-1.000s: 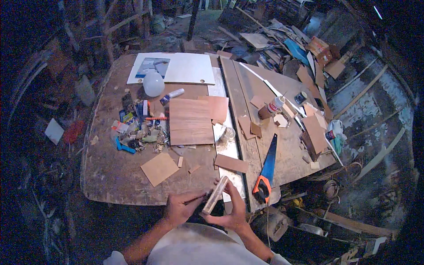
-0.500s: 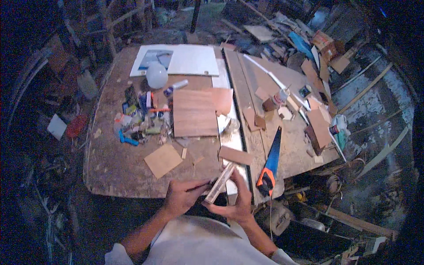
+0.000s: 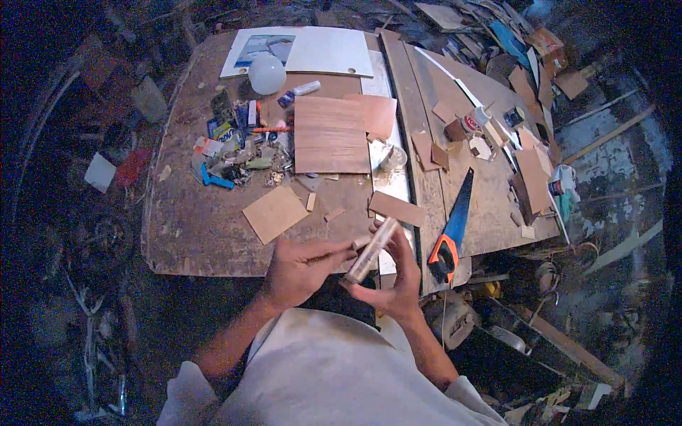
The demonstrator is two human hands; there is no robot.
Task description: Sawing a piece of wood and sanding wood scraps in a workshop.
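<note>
Over the front edge of the workbench [image 3: 206,245], my right hand [image 3: 401,284] grips a narrow wooden piece [image 3: 371,254] by its two ends, tilted with its long edge facing up. From the left, my left hand [image 3: 302,273] pinches a small brown piece [image 3: 361,243] against the side of that wood. What the small piece is cannot be made out. Just beyond my right fingers lies a thin brown board offcut [image 3: 398,209]. A handsaw [image 3: 455,224] with an orange and black handle rests to the right of it.
Wooden sheets [image 3: 332,135] and a square offcut [image 3: 275,214] lie mid-bench. At left is a pile of small tools and packets [image 3: 238,153]. Farther back are a white ball-shaped object [image 3: 267,74] and a white panel [image 3: 330,53]. A jar [image 3: 472,121] stands among offcuts at right.
The view has tipped downward, so the bench appears higher. My left hand has turned slightly, and the small brown piece now shows at its fingertips. My right hand keeps its grip on the wood.
</note>
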